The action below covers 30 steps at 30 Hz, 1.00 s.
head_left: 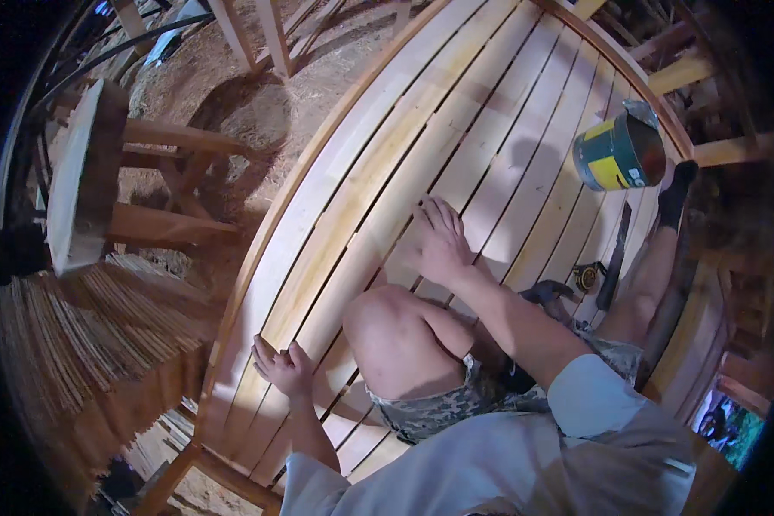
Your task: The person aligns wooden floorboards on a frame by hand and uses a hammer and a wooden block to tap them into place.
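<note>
Pale wooden slats (482, 112) with narrow gaps make up the platform I sit on, edged by a brown wooden rim (318, 142). Near its left edge, my left hand (285, 370) rests on the boards, thumb and fingers apart, with nothing visible in it. Farther forward, beyond my bent knee, my right hand (445, 241) lies on the slats with its fingers stretched out and appears to hold nothing. To the right of my right forearm are a round black-and-yellow tape measure (586, 276) and a long dark tool (613, 262) whose kind I cannot make out.
A green-and-yellow bucket (606, 159) stands on the platform at the right, by my outstretched leg. On the left are a wooden stool (86, 176) and stacked thin wooden strips (103, 327). Bare earth (241, 129) and wooden posts lie beyond the rim.
</note>
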{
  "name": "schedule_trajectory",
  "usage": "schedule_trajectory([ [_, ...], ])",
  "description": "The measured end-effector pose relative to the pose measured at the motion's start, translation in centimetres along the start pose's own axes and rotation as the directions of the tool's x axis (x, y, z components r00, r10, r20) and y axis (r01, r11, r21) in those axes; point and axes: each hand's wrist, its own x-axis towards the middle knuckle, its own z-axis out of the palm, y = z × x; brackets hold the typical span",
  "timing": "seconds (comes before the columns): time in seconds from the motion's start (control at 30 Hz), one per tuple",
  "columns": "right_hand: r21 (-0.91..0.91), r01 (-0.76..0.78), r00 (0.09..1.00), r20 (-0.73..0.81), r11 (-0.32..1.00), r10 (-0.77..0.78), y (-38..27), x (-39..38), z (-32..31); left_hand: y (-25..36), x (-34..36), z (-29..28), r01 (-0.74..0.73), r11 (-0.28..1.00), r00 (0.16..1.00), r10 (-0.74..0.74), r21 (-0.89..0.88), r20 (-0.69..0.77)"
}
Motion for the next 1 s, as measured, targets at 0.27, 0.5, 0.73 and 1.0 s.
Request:
schedule_trajectory([
  [0.27, -0.196, -0.073, 0.993, 0.077, 0.978, 0.090, -1.3, 1.0, 2.5, -0.1, 0.8, -0.5, 0.001, 0.996, 1.000, -0.001, -0.085, 0.002],
  [0.5, -0.129, -0.065, 0.981, 0.172, 0.989, 0.087, -1.5, 1.1, 1.5, -0.6, 0.9, -0.8, 0.071, 0.997, 0.982, -0.072, 0.012, 0.172],
  [0.73, -0.128, -0.094, 0.984, 0.139, 0.987, 0.112, -0.7, 1.0, 1.9, 0.4, -3.8, -2.8, 0.099, 0.988, 0.931, -0.048, -0.123, 0.361],
  [1.0, -0.129, -0.078, 0.989, 0.117, 0.989, 0.094, -1.4, 1.2, 1.5, -0.6, -6.2, -1.8, 0.019, 0.990, 0.995, -0.006, -0.138, 0.098],
])
